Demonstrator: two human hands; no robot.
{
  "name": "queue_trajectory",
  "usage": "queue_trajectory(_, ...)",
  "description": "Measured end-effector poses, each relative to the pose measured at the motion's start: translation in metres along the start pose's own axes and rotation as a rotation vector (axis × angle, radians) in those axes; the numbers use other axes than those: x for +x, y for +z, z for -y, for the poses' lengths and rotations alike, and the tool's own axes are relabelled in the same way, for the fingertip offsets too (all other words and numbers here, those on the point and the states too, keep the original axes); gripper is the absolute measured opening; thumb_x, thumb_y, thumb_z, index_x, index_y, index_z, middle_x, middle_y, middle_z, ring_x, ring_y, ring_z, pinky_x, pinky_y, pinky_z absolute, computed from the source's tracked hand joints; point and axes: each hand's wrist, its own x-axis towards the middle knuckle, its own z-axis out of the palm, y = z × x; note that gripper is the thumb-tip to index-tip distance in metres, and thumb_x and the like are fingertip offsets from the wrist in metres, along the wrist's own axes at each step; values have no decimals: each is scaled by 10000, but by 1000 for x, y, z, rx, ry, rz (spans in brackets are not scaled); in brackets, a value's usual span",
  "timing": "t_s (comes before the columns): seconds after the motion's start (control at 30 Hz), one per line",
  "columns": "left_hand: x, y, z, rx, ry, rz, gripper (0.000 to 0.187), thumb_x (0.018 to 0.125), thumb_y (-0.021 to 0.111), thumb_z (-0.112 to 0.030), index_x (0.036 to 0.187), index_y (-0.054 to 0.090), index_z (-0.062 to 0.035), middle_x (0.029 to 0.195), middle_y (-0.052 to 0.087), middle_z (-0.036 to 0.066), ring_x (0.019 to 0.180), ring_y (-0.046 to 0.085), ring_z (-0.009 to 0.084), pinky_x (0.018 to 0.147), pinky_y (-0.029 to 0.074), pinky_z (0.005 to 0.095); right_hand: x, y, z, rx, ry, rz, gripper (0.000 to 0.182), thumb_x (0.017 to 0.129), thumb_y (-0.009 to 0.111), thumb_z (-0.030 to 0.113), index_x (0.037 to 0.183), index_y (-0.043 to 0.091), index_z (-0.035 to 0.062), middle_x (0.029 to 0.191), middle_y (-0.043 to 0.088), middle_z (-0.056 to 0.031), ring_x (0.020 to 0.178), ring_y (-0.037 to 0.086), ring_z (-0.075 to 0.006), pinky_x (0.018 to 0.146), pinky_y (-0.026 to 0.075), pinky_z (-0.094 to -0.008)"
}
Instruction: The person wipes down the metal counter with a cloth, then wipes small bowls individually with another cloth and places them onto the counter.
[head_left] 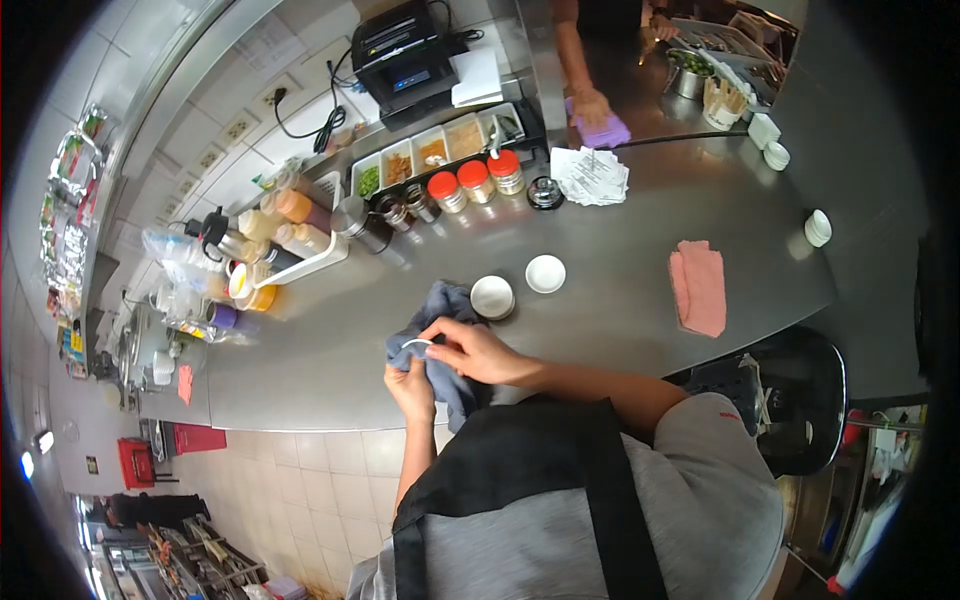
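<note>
Just past the counter's front edge, a blue-grey cloth (445,303) is bunched between my hands. My left hand (408,392) is closed on the cloth from below. The fingers of my right hand (475,352) pinch near a small white dish (416,342), of which only a curved rim shows; cloth and fingers cover the rest. Beyond my right hand stands a stack of small white bowls (493,297), close to the cloth. A single white bowl (545,274) sits to its right, apart from both hands.
A folded pink cloth (698,288) lies at right on the steel counter (600,300). Red-lidded jars (476,181), a topping tray (430,153) and a bottle basket (318,262) line the back. Another person's hand (592,105) rests on a purple cloth (605,130).
</note>
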Motion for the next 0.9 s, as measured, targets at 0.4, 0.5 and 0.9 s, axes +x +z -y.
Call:
queue_trajectory(0.4,0,-14,19,-80,-40,-174,203,990,478,-186,877,561,-39,774,576,9,637,549,100,552,452,258,-8,15,-11,66,-28,-2,203,993,538,203,1108,543,35,752,599,-58,672,611,-139,617,502,-288)
queue_trajectory(0.5,-4,-15,15,-232,-207,-212,217,998,473,-208,902,562,-35,783,573,17,660,559,110,561,465,268,-10,15,0,126,122,120,237,987,554,196,1157,511,37,743,610,-64,625,601,-127,575,481,-279)
queue_trajectory(0.9,-28,-5,6,269,-109,206,309,992,397,-120,1223,498,58,1161,571,144,1073,536,244,950,421,358,5,-15,-15,-308,-100,-295,160,886,585,143,888,599,-16,786,596,-215,733,600,-389,642,454,-448)
